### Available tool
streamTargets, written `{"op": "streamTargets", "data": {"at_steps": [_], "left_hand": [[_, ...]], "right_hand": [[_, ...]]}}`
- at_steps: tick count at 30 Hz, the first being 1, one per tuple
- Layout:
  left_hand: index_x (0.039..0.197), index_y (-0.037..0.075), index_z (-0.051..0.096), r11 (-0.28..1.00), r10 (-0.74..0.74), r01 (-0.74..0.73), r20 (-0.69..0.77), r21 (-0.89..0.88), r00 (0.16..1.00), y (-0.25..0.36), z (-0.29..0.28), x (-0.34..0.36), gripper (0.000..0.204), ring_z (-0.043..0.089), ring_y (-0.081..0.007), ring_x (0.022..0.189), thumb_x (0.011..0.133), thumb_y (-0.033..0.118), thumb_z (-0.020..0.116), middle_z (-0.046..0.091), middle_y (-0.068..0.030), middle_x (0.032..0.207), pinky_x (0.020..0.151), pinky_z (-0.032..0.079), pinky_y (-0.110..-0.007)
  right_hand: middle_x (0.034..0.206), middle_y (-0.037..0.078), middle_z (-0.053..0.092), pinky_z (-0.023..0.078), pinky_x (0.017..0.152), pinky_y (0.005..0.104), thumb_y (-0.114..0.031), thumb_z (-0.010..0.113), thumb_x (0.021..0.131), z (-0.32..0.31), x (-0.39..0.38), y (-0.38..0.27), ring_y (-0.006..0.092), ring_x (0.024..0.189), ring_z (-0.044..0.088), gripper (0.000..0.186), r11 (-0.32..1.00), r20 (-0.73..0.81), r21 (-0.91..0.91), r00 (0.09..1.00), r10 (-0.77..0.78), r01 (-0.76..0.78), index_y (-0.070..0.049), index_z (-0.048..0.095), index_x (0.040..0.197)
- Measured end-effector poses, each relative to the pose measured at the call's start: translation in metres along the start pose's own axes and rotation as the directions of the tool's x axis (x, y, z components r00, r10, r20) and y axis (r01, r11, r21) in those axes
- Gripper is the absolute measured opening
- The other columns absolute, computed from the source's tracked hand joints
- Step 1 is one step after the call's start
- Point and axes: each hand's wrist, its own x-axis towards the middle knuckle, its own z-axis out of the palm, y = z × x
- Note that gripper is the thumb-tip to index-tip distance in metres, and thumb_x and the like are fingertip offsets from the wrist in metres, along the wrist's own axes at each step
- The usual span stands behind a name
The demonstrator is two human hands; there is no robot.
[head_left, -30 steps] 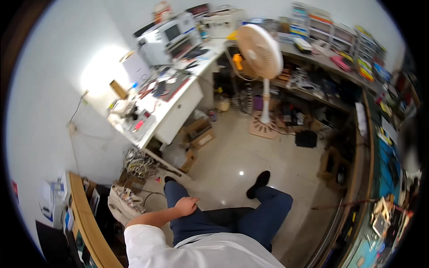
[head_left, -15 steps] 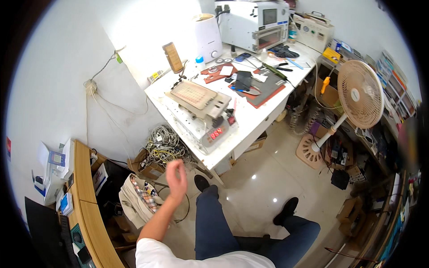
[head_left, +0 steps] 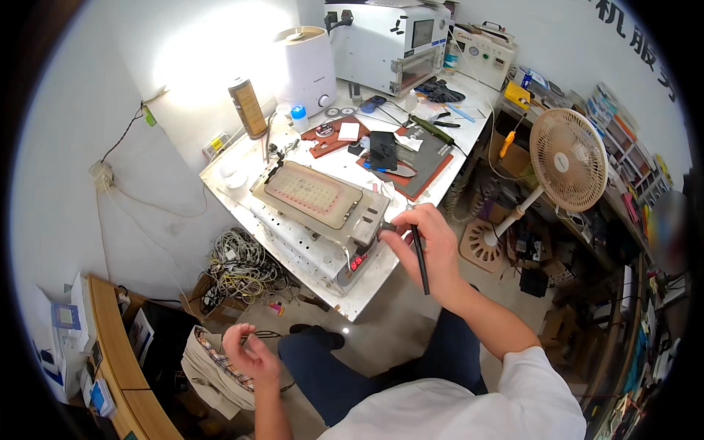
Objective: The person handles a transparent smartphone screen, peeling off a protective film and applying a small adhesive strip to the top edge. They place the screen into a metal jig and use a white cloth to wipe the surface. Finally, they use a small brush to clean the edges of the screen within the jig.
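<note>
My right hand (head_left: 434,248) is closed around a slim black pen-like tool (head_left: 420,264) that points down past the table's edge. Its thumb and fingertips are at the dark knob (head_left: 386,228) on the near right corner of a heating plate unit (head_left: 372,215). A beige perforated pad (head_left: 312,192) covers the unit's top, and a red digital display (head_left: 358,262) glows at its front. My left hand (head_left: 251,355) hovers over my lap's left side, near a cream bag (head_left: 207,370), its fingers loosely bent and nothing seen in them.
The white table (head_left: 363,292) also carries a red and grey mat (head_left: 429,165), a spray can (head_left: 248,108), a white humidifier (head_left: 304,70) and a boxy machine (head_left: 381,48). A fan (head_left: 568,160) stands at the right. Tangled cables (head_left: 246,264) lie below the table.
My right hand has come into view and reached the unit's knob with the black tool. My left hand has moved lower and left. The view has shifted, bringing the table nearer.
</note>
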Motion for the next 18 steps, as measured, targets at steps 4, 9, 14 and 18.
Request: {"op": "streamTargets", "data": {"at_steps": [4, 9, 14, 18], "left_hand": [[0.131, -0.001, 0.053, 0.992, -0.067, 0.061, 0.059, 0.108, 0.996, -0.011, -0.024, -0.005, 0.034, 0.058, -0.0228, 0.097, 0.098, -0.007, 0.051, 0.057, -0.0154, 0.12, 0.084, 0.053, -0.035], [0.129, -0.002, 0.054, 0.984, 0.003, -0.033, 0.165, 0.175, 0.986, 0.003, -0.023, 0.033, 0.036, 0.058, -0.0284, 0.097, 0.093, -0.009, 0.053, 0.059, -0.0163, 0.114, 0.085, 0.054, -0.039], [0.124, 0.002, 0.055, 0.941, 0.126, -0.192, 0.236, 0.278, 0.963, 0.037, 0.005, 0.095, 0.029, 0.06, -0.0298, 0.096, 0.095, 0.004, 0.056, 0.063, -0.0143, 0.107, 0.098, 0.048, -0.052], [0.12, 0.001, 0.062, 0.929, 0.023, -0.181, 0.44, 0.321, 0.898, 0.071, 0.04, 0.169, 0.029, 0.062, -0.0366, 0.108, 0.098, 0.02, 0.064, 0.065, -0.018, 0.119, 0.102, 0.047, -0.053]], "right_hand": [[0.092, 0.008, 0.064, 0.051, 0.064, 0.0288, -0.001, 0.079, 0.086, 0.014, 0.013, 0.019, 0.0157, 0.073, 0.064, 0.024, 0.998, -0.118, 0.059, 0.993, 0.0, 0.007, -0.003, 0.069, 0.106], [0.092, 0.001, 0.067, 0.048, 0.067, 0.0235, 0.0, 0.077, 0.09, 0.022, 0.05, 0.067, 0.0067, 0.077, 0.061, 0.019, 0.854, 0.003, 0.458, 0.961, 0.277, -0.247, -0.002, 0.071, 0.108], [0.1, 0.002, 0.074, 0.052, 0.079, 0.0216, 0.0, 0.074, 0.094, 0.039, 0.114, 0.117, 0.0052, 0.089, 0.065, 0.016, 0.748, 0.252, 0.605, 0.956, 0.147, -0.274, -0.001, 0.072, 0.11], [0.111, 0.007, 0.074, 0.053, 0.089, 0.0249, 0.002, 0.073, 0.094, 0.045, 0.162, 0.128, 0.009, 0.099, 0.066, 0.017, 0.745, 0.451, 0.568, 0.89, 0.073, -0.349, 0.001, 0.072, 0.111]]}}
